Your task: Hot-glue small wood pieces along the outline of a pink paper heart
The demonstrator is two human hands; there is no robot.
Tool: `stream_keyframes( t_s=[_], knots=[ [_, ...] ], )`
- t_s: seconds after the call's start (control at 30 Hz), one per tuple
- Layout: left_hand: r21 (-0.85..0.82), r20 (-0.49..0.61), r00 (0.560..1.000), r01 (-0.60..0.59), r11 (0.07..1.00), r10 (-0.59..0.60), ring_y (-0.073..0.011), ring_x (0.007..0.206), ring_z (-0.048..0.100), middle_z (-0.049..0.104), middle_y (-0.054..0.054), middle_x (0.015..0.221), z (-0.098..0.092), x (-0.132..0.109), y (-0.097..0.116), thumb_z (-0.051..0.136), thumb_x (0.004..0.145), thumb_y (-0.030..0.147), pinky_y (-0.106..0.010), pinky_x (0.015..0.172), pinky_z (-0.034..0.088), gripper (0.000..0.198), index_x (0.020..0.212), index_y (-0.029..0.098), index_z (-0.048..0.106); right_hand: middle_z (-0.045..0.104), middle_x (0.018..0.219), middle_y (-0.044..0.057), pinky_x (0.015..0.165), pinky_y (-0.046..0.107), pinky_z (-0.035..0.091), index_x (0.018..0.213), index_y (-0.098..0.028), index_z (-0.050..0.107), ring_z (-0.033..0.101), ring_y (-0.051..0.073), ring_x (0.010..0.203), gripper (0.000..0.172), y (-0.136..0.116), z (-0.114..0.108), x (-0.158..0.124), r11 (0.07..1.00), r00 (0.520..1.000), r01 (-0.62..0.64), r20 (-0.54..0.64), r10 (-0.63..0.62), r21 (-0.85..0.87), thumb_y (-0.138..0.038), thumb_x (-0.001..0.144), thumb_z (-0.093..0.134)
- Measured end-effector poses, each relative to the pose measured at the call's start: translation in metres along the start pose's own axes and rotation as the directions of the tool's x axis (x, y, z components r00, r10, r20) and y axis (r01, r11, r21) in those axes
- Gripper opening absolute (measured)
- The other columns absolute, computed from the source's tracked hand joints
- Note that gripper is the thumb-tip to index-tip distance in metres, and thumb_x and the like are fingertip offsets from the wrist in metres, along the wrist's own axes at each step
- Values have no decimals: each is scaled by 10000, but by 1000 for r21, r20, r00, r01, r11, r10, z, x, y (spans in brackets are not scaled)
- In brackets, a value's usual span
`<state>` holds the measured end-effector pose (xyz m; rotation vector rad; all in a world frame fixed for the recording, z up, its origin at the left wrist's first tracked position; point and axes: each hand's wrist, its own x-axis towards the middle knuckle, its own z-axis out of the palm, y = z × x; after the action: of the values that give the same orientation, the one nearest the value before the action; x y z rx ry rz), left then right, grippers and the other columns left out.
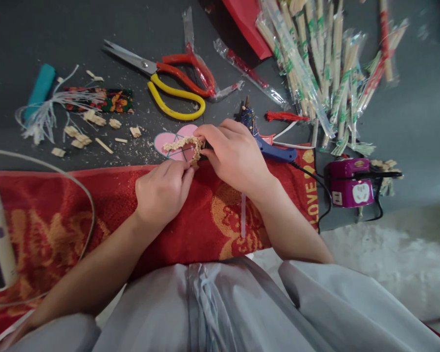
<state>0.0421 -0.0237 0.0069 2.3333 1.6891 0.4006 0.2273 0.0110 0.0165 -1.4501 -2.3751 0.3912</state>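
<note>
A pink heart-shaped piece (pixel 187 131) with dark lines across it lies at the table's near side. Over it curves a bumpy beige strip (pixel 179 143), bent round at its right end. My left hand (pixel 161 188) is closed in a pinch at the strip's lower end, by the pink piece's bottom edge. From the right, my right hand (pixel 238 154) pinches the bend of the strip between thumb and fingers. Its fingertips partly cover the strip and the heart. A blue glue gun (pixel 276 150) lies just beyond my right hand, partly hidden by it.
Red-and-yellow-handled scissors (pixel 178 100) lie beyond the heart. Wooden scraps (pixel 81 141) and a white tassel (pixel 46 112) are at left. Wrapped chopsticks (pixel 315 58) pile up at upper right. A purple power socket (pixel 348 182) trails cords. A clear glue stick (pixel 243 215) rests on the red towel (pixel 110 205).
</note>
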Motion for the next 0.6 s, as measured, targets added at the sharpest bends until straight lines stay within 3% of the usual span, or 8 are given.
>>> stream_keyframes(
  t_s=[0.6],
  knots=[
    [79, -26, 999, -43, 996, 45, -177, 634, 627, 657, -47, 674, 2, -1, 0, 497, 991, 331, -293, 544, 362, 297, 818, 201, 701, 726, 1005, 89, 887, 403, 442, 1215, -172, 629, 571, 248, 961, 311, -1, 2, 0, 1000, 1000, -4, -19, 3, -11, -164, 996, 408]
  ],
)
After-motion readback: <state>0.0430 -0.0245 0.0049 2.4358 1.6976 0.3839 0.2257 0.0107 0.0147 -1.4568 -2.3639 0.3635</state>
